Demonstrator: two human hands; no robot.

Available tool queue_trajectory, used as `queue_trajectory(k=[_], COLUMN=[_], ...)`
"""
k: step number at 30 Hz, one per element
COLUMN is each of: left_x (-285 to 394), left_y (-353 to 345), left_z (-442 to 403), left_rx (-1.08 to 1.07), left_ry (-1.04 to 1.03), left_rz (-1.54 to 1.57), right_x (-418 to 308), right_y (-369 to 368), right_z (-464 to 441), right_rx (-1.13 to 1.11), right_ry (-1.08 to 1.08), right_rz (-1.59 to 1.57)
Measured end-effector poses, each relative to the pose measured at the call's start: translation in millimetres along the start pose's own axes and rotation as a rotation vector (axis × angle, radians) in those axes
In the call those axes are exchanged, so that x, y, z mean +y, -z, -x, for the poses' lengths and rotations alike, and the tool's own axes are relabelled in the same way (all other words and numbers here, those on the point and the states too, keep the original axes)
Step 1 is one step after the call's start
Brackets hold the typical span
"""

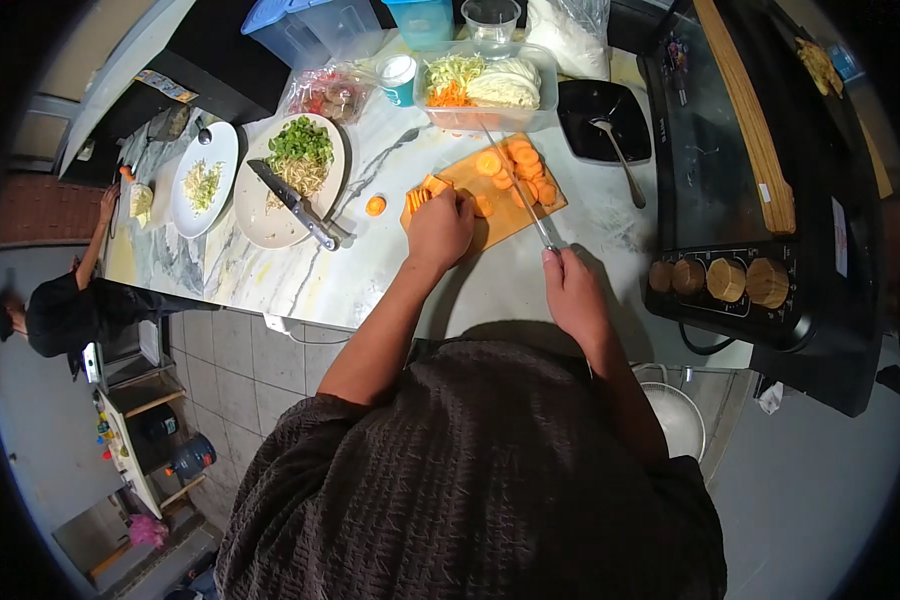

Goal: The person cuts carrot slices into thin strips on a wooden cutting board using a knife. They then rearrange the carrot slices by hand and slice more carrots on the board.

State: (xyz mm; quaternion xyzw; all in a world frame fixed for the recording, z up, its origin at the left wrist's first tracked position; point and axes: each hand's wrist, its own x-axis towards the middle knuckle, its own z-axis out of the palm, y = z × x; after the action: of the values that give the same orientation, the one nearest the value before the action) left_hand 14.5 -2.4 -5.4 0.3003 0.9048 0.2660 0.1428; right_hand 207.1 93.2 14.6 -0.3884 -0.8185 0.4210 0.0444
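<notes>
My right hand (572,290) is closed round the handle of a long knife (530,205), whose blade points away over the wooden cutting board (497,228). My left hand (442,228) rests at the board's left part with its fingers curled over carrot pieces (432,187); whether it grips one is hidden. Round carrot slices (522,163) lie on the right half of the board, partly behind the blade. One loose carrot slice (375,206) is on the marble counter, left of the board. A clear container (542,118) of shredded vegetables stands just behind the board.
Left are a plate (255,222) of greens and sprouts with another knife (295,204) across it, and a white plate (186,215). A black dish (580,118) with a spoon (620,160) sits right, beside a black appliance (705,200). Another person (65,312) stands far left.
</notes>
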Motion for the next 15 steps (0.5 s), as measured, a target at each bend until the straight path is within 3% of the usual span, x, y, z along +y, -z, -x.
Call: queue_trajectory(k=[8,15], left_x=[7,27], left_y=[3,-5], left_z=[8,18], left_rx=[0.056,-0.066], left_ry=[-0.036,-0.159], left_rz=[0.062,0.153], right_x=[4,12], right_y=[8,18], right_z=[10,30], right_rx=[0.058,0.149], right_ry=[-0.045,-0.115], right_rz=[-0.04,-0.068])
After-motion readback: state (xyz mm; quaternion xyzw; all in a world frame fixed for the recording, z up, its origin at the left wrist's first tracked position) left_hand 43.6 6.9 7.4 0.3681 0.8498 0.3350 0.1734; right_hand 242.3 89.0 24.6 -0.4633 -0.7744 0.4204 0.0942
